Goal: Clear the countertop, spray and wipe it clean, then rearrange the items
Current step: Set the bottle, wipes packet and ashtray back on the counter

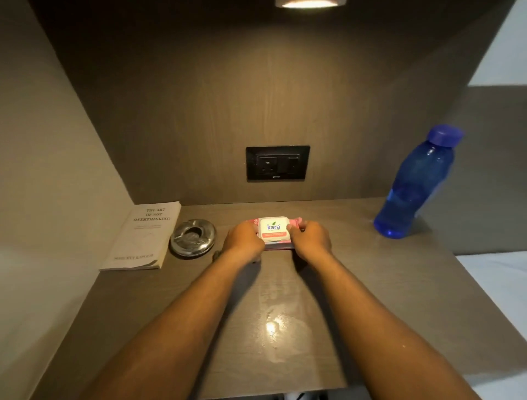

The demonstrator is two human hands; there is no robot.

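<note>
A pink pack of wet wipes [273,229] with a white lid lies flat on the brown countertop [356,285], near the back wall. My left hand [243,239] grips its left end and my right hand [309,238] grips its right end. A pale paperback book [142,237] lies at the left against the side wall. A round steel ashtray [192,237] sits between the book and my left hand. A blue plastic bottle [416,182] with a blue cap stands at the right back of the counter.
A black socket plate [277,162] is set in the back wall above the wipes. A lamp [309,3] shines from overhead and glares on the counter's front. White bedding [496,288] lies beyond the counter's right edge.
</note>
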